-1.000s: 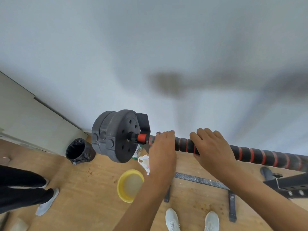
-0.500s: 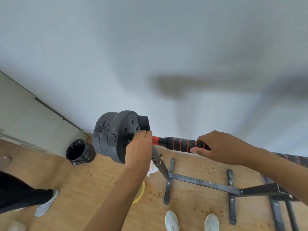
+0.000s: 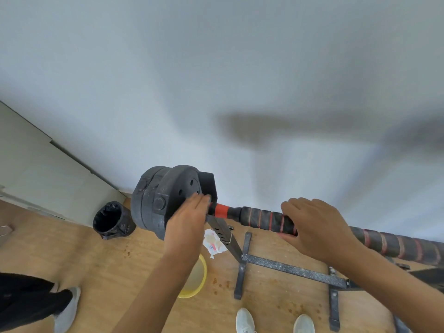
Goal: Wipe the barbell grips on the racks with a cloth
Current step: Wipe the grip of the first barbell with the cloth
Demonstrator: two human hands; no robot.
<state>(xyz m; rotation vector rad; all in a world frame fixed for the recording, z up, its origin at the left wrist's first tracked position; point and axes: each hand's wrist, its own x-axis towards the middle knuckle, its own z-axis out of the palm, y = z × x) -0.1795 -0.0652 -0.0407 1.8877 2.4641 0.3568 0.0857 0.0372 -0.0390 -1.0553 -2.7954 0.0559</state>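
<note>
A: Status?
B: Black foam-wrapped barbell with red bands (image 3: 262,218) rests on the dark steel rack (image 3: 288,269), black round weight plates (image 3: 165,195) at its end. Right hand (image 3: 317,227) grip clenched over the foam; left hand (image 3: 187,224) grip released, fingers straight at the plates.
A: Cloth?
B: White crumpled cloth (image 3: 213,243) on the wooden floor (image 3: 120,272) by the rack post, apart from both hands.

Head camera looks steeply down, close above the hands (image 3: 312,227).

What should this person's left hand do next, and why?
Probably slide the left hand along the ribbed grip toward the right hand, which holds it. The left hand sits by the weight plates, leaving that stretch uncovered; whether it holds a cloth is hidden.
</note>
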